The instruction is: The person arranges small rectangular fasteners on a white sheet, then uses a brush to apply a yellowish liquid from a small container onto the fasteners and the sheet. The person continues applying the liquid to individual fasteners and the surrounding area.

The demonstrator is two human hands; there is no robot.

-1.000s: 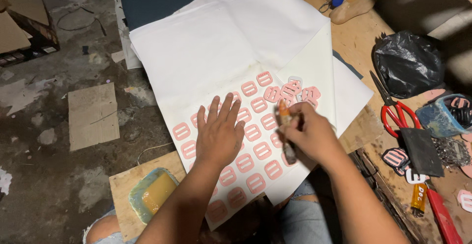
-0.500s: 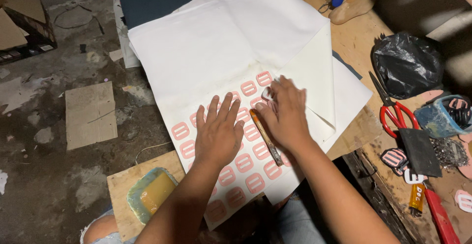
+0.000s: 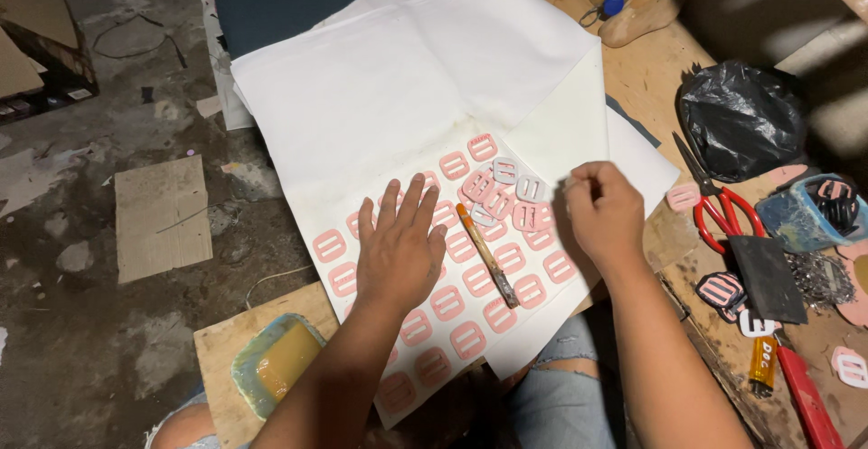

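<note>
My left hand [image 3: 398, 250] lies flat, fingers spread, on a white sheet [image 3: 398, 96] covered with rows of pink buckle-shaped pieces [image 3: 449, 302]. A small brush [image 3: 486, 255] with an orange handle lies on the sheet between my hands. My right hand [image 3: 604, 214] is to the right of it, fingertips pinched on the edge of a cream sheet [image 3: 570, 123] that overlaps the white one. A loose heap of pink and pale pieces [image 3: 502, 191] sits just left of that hand.
A tub of yellowish glue [image 3: 276, 363] stands on a board at the lower left. To the right are red-handled scissors [image 3: 719, 209], a black plastic bag [image 3: 741, 119], a blue container [image 3: 800, 218] and a red knife [image 3: 805, 395]. A wooden shoe last [image 3: 637, 17] lies at the back.
My right hand put the brush down on the sheet, then moved right to the cream sheet's edge. The left hand has stayed flat in place.
</note>
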